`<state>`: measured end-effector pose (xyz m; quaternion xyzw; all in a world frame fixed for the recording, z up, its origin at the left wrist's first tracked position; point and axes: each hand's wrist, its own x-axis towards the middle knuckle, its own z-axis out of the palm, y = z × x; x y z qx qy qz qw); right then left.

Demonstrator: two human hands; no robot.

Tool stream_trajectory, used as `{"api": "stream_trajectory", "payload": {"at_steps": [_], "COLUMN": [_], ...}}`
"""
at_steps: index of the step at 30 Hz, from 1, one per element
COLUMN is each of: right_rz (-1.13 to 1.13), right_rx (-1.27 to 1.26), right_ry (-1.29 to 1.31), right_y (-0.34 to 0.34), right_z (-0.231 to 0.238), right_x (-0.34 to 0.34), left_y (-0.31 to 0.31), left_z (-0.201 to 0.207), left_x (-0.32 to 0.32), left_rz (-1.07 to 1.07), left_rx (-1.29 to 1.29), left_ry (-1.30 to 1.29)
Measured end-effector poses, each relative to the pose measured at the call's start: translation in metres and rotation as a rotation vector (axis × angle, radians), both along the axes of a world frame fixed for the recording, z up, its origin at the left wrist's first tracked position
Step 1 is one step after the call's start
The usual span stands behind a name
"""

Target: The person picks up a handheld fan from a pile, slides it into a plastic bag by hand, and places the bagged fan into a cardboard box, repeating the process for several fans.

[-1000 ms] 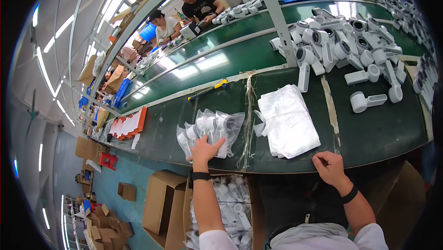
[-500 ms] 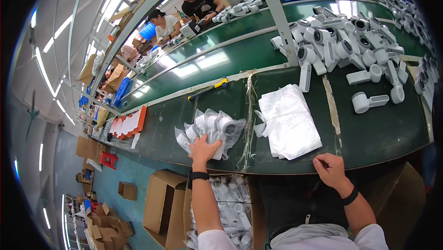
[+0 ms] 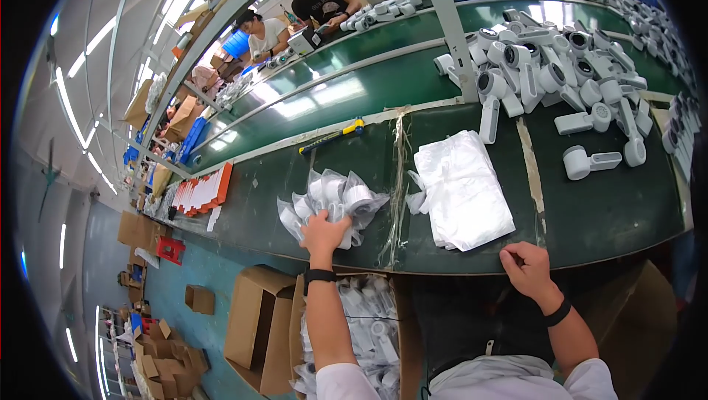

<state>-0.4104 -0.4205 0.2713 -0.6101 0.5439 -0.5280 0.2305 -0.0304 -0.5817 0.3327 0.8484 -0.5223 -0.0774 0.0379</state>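
My left hand (image 3: 324, 233) lies over a bundle of white handheld fans (image 3: 332, 192) in clear plastic bags. Its fingers curl around the handle ends, and the thumb is apart on the right side. My right hand (image 3: 528, 266) rests at the front edge of the bench as a loose fist, with nothing showing in it. Between the hands and a little farther back is a stack of white plastic bags (image 3: 463, 192). Unbagged fans (image 3: 527, 75) with round heads and flat handles form a heap at the far right; a few lie apart in front of it.
A yellow-and-black hammer (image 3: 332, 134) lies behind the bundle. Orange-and-white cards (image 3: 203, 193) sit at the left end. Below the edge, an open cardboard box (image 3: 402, 326) holds bagged fans, beside another open box (image 3: 254, 326). A metal post (image 3: 448, 31) rises behind. Co-workers sit across the green conveyor (image 3: 295, 108).
My left hand has moved slightly, and its fingers look more curled on the bagged fans. My right hand stays in place. The whole view has shifted a little.
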Motion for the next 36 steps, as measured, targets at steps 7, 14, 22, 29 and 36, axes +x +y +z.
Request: {"api": "stream_trajectory", "payload": {"at_steps": [7,14,22,29,36], "right_rz": [-0.017,-0.044,-0.014,0.004,0.019], "right_rx": [0.002,0.024,0.032,0.022,0.012], "right_ry": [0.032,0.037,0.040,0.047,0.090], "right_y": [-0.003,-0.002,0.000,0.000,0.000], "right_z": [-0.002,-0.003,-0.002,-0.005,-0.004], "right_x": [0.005,0.005,0.005,0.006,0.006], "left_y": [0.011,0.041,0.085,0.188,0.260], "left_z": [-0.001,0.002,-0.010,-0.043,-0.133], "left_x": [0.006,0.013,0.033,0.081,0.118], "left_rz": [-0.004,0.014,-0.018,0.083,0.404], "left_rx": [-0.102,-0.172,-0.324,-0.543,-0.306], "left_ry": [-0.028,-0.081,-0.173,-0.276,-0.274]}}
